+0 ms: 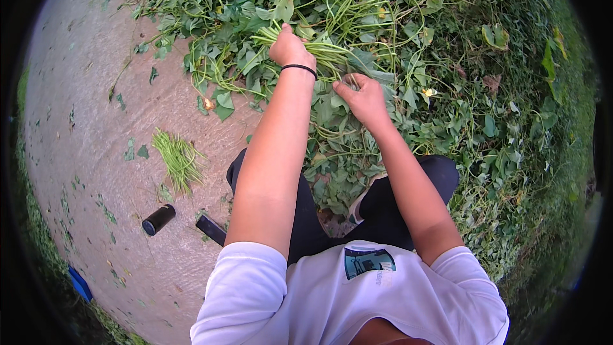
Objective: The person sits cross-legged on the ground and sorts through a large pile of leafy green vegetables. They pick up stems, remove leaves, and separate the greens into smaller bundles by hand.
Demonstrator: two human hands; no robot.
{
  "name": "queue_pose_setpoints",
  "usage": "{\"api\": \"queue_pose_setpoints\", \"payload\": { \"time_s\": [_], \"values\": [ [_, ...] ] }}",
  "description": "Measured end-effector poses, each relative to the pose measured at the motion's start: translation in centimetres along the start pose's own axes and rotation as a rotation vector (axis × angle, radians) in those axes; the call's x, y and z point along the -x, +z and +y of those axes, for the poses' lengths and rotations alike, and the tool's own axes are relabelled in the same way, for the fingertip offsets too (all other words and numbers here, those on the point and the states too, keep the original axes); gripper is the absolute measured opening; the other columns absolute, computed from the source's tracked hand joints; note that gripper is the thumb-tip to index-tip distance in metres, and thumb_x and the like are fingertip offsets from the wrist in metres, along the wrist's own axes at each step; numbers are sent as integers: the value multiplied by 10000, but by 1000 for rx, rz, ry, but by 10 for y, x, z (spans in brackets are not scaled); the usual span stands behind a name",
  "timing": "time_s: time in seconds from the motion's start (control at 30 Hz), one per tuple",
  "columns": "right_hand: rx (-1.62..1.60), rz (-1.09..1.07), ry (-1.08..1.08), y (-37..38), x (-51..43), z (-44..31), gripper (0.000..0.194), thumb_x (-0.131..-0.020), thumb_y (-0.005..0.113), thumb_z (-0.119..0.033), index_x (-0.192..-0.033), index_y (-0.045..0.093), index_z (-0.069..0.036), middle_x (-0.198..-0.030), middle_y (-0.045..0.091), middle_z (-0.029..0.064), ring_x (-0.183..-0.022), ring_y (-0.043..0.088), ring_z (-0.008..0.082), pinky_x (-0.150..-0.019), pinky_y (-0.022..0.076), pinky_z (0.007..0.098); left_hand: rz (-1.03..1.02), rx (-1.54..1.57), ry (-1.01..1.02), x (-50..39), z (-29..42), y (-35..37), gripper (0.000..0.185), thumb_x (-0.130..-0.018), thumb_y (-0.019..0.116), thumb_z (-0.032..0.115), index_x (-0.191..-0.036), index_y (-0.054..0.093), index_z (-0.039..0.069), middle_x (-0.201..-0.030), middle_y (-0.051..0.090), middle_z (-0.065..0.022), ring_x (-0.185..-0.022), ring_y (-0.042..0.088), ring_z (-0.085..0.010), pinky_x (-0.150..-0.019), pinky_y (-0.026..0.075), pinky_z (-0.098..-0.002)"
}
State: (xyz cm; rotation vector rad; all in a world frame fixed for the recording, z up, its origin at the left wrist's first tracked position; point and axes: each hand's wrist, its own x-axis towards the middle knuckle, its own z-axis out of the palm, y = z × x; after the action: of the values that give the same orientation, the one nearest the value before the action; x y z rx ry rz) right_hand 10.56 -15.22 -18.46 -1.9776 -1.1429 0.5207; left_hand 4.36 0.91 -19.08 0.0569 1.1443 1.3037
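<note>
My left hand [291, 49], with a black band at the wrist, is closed around a bundle of green leaf stalks [330, 52]. The cut ends poke out on the left of the fist, and the stalks run to the right. Just below and to the right, my right hand [366, 98] has its thumb and fingers bent together at the leaves [330, 108] on the bundle's far end. Whether those fingers grip a leaf is hard to see. Beneath both hands spreads a big heap of leafy vines [230, 24].
On the concrete [96, 120] to the left lies a pile of bare stalks [177, 160]. Closer to me are a black cylinder [158, 220] and a dark phone [210, 230]. A blue object [80, 284] sits at the concrete's far left edge. Grass [570, 153] borders the heap.
</note>
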Motion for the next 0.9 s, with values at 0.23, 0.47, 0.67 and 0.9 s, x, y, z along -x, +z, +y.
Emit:
{"api": "queue_pose_setpoints", "payload": {
  "time_s": [0.23, 0.47, 0.67, 0.9],
  "values": [
    [-352, -302, 253, 5, -7, -7, 239, -713, 775, -216, -754, 625, -34, -671, 618, 47, -598, 538, 124, -596, 438, 285, -32, 14, -43, -5, -8, -3, 188, -864, 628, 118, -734, 539, 15, -555, 471, -39, -461, 423, -162, -474, 361, -302],
    [-596, -621, 489, -12, -6, 1, 220, -706, 786, -137, -714, 574, -79, -685, 576, -21, -636, 508, 76, -594, 388, 234, -60, -119, -148, 1, -36, -8, 224, -870, 636, 128, -682, 539, 55, -544, 466, -29, -472, 405, -152, -476, 336, -292],
    [-278, -1141, 342, -20, 46, -17, 238, -718, 789, -183, -716, 594, -47, -662, 541, -23, -654, 466, 85, -662, 373, 225, -57, -123, -67, -15, -36, -7, 147, -848, 634, 102, -806, 565, -22, -648, 529, -59, -493, 462, -169, -467, 401, -324],
    [-535, -691, 356, -47, 90, -2, 303, -888, 622, -296, -840, 595, 2, -796, 556, -10, -756, 465, 91, -741, 383, 246, -50, 50, -81, -35, 14, 1, 196, -871, 622, 114, -720, 548, 14, -561, 475, -41, -471, 428, -160, -483, 379, -316]
  ]
}}
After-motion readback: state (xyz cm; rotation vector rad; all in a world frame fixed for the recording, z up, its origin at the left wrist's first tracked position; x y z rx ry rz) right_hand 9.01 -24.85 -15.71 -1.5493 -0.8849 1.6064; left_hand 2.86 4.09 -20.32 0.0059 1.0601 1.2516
